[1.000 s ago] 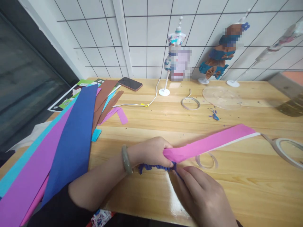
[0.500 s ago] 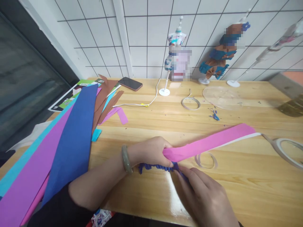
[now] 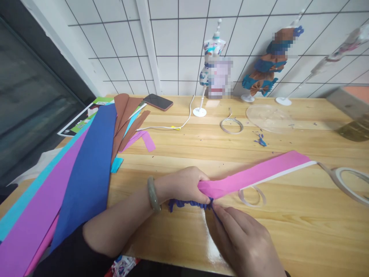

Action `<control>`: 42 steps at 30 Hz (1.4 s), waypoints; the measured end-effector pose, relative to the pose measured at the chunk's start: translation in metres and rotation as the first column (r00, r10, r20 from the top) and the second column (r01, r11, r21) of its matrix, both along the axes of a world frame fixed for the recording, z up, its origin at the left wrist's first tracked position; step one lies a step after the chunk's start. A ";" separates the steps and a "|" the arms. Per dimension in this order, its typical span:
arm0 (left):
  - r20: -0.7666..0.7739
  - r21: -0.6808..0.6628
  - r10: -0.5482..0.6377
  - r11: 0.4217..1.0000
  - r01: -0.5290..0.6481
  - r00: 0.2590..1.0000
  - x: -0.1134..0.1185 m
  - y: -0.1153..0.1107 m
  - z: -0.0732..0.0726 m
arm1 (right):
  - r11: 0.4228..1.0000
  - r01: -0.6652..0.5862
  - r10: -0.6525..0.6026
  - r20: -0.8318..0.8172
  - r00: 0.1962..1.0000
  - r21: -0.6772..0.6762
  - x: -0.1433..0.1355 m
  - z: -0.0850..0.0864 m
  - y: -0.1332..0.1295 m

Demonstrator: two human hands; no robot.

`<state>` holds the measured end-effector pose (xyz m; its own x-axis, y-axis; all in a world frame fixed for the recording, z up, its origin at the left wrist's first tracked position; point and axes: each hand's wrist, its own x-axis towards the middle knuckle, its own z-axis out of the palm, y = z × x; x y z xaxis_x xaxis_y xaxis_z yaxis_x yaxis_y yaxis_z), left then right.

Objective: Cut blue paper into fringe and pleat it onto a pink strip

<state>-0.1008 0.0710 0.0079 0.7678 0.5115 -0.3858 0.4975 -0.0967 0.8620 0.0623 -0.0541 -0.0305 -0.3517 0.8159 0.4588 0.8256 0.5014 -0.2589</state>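
My left hand [image 3: 187, 186], with a bracelet [image 3: 153, 194] on its wrist, is closed on the near end of a pink paper strip [image 3: 256, 172]. A white tape edge runs along that strip and leads to a roll of tape [image 3: 353, 186] at the right. Under my left fingers lies a gathered dark blue paper strip [image 3: 188, 203], its pleats along the pink strip's near end. My right hand [image 3: 245, 234] pinches the loose part of the blue strip close to my left thumb. Part of the blue strip is hidden by my fingers.
Long blue [image 3: 86, 173], purple and turquoise paper sheets lie at the left beside brown pieces [image 3: 123, 115]. A phone [image 3: 158, 102], a white cord, a second tape roll [image 3: 231, 125] and blue scraps [image 3: 261, 141] are farther back. Small dress forms [image 3: 214, 48] stand by the tiled wall.
My right fingers have shifted slightly left and down, and less of the blue strip shows between them. A brown paper at the left back has changed shape. My left hand stays in place.
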 end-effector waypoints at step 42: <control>0.016 -0.035 0.009 0.999 -0.008 1.000 0.000 0.000 0.000 | 0.802 0.064 -0.322 -0.339 0.884 -0.594 0.007 0.009 0.022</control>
